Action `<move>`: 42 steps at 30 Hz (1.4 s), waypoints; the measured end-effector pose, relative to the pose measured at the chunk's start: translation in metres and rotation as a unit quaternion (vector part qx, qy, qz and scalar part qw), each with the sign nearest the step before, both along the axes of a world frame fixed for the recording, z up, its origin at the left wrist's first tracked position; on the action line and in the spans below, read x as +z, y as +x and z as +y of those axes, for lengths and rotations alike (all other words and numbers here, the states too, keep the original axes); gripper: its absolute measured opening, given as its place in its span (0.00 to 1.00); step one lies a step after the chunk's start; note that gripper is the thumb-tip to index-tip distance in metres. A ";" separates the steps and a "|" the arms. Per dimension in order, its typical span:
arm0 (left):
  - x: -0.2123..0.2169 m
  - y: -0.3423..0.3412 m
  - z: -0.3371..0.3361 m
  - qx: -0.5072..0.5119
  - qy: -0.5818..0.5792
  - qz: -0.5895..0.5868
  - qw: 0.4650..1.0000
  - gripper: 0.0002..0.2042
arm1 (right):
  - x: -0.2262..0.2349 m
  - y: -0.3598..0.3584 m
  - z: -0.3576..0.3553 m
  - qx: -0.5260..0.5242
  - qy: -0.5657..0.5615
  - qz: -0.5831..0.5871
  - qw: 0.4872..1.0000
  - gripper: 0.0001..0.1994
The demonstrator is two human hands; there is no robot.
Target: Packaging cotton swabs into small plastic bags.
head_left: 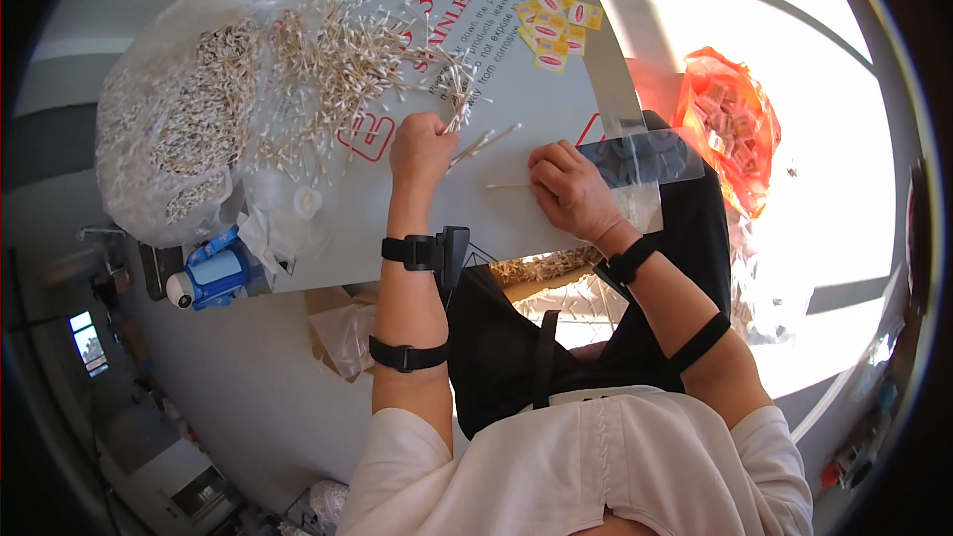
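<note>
My left hand is closed in a fist at the near edge of a large loose heap of cotton swabs. A few swabs stick out beside its thumb side, apparently from its grip. To the right, my right hand rests low on the table with its fingers curled together; whatever they pinch is hidden. Beside that hand, a flat, clear rectangular piece juts past the table edge, and I cannot tell whether the hand touches it. One single swab lies just left of the right fingers.
A big clear bag of swabs stands at the left. Small yellow packets lie at the far right of the printed metal table. An orange bag holds packed pieces beyond the right edge. A blue bottle sits near the left edge.
</note>
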State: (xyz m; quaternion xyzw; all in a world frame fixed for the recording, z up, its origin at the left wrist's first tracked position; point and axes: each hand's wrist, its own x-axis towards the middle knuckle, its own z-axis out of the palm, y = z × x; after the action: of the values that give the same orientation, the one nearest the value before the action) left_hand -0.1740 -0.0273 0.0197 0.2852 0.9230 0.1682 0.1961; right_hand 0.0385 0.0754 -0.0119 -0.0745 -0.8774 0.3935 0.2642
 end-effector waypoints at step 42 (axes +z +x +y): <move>-0.025 0.092 -0.028 -0.232 0.081 0.202 0.948 0.38 | 0.010 -0.048 0.051 -0.116 0.107 -0.086 0.984 0.22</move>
State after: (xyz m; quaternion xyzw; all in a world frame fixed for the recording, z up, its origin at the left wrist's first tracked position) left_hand -0.0822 -0.0552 -0.0051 0.5341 0.8350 0.1314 0.0153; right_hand -0.0093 0.1262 -0.0018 -0.1811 -0.9193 0.2560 0.2379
